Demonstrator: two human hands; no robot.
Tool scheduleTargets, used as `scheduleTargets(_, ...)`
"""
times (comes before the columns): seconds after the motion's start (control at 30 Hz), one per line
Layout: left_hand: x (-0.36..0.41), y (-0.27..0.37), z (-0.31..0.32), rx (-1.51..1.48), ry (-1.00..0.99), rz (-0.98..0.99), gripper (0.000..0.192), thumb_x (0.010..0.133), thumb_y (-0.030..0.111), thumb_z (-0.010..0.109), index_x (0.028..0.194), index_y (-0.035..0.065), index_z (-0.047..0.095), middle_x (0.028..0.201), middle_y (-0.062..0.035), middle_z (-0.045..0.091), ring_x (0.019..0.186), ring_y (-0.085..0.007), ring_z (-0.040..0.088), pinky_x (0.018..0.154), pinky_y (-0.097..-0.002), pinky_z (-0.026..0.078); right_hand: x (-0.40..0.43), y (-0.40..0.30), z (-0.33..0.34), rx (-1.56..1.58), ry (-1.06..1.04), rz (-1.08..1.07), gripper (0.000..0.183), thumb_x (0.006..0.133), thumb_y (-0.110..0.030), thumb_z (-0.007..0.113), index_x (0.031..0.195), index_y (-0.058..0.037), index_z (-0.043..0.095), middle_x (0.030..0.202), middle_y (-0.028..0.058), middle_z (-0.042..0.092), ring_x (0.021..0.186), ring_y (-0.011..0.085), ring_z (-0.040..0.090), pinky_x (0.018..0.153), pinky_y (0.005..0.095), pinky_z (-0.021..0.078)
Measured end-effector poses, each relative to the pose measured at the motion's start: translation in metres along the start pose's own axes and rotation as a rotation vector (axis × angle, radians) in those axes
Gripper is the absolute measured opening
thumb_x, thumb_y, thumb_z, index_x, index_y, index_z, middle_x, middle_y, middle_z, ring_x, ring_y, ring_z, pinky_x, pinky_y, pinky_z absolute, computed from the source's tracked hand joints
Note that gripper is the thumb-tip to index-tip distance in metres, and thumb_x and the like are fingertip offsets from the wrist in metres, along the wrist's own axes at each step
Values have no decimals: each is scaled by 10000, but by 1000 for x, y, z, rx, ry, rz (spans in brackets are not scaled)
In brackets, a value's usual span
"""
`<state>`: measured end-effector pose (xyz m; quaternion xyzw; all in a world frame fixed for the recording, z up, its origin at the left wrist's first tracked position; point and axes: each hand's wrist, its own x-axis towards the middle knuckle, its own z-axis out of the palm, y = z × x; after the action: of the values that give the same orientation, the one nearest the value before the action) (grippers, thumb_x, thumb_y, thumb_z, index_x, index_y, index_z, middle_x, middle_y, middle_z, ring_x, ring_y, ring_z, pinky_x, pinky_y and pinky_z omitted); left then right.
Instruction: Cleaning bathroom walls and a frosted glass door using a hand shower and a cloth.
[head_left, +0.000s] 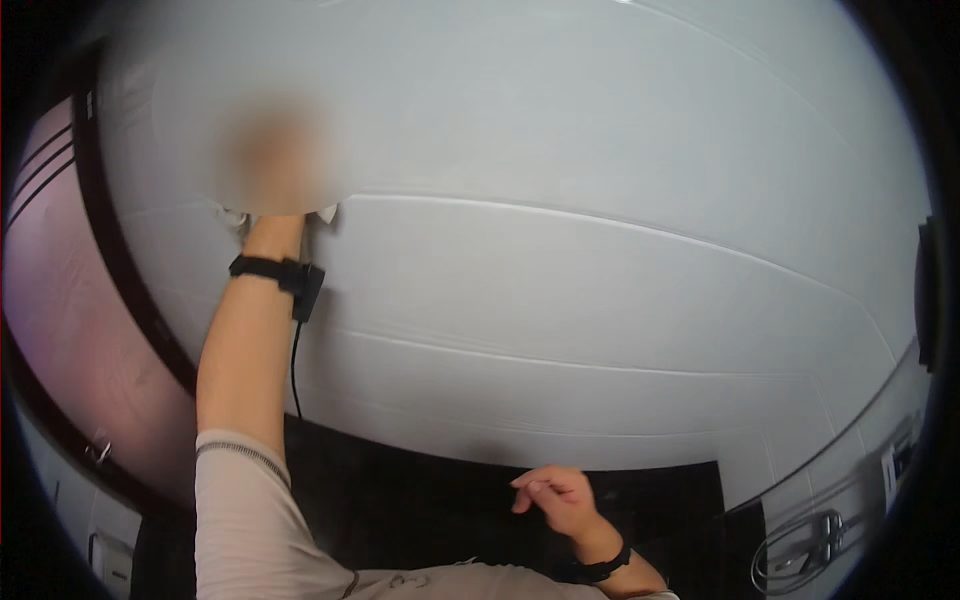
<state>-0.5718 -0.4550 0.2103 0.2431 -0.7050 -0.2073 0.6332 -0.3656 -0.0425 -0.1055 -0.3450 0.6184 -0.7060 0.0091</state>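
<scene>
My left arm reaches up along a white wall panel (562, 285). A round blurred patch covers my left hand (274, 154), so its fingers and anything in them are hidden. Small white pieces (328, 214) poke out below that patch on either side of the wrist; what they belong to cannot be told. A black strap with a small box (300, 285) is around the left forearm, and a thin cable hangs from it. Low in front of my body, my right hand (559, 496) is loosely bent with nothing visible in it. It wears a black wristband (600, 566).
On the left is a pinkish door (97, 315) in a dark red frame, with a metal handle (99, 451). A metal tap with a coiled shower hose (825, 536) is at lower right. Dark tile (420, 495) runs below the wall. A dark object (925, 292) stands at the right rim.
</scene>
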Motion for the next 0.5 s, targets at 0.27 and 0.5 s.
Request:
scheduleTargets(0.27, -127, 80, -109, -65, -5, 285, 629, 776, 380, 599, 1203, -66, 483, 1167, -242, 490, 1088, -414, 480, 917, -518, 395, -95, -30, 0, -52, -38, -29, 163, 929, -90, 527, 976, 0, 654, 691, 77, 676, 620, 119, 624, 578, 234, 462)
scheduleTargets(0.5, -168, 152, -131, -521, -61, 549, 563, 808, 479, 522, 1200, 78, 568, 1250, -181, 542, 1180, -344, 488, 1009, -458, 376, -94, -88, 46, -120, -24, 14, 150, 914, -50, 518, 960, 13, 646, 688, 93, 670, 614, 135, 635, 603, 245, 492)
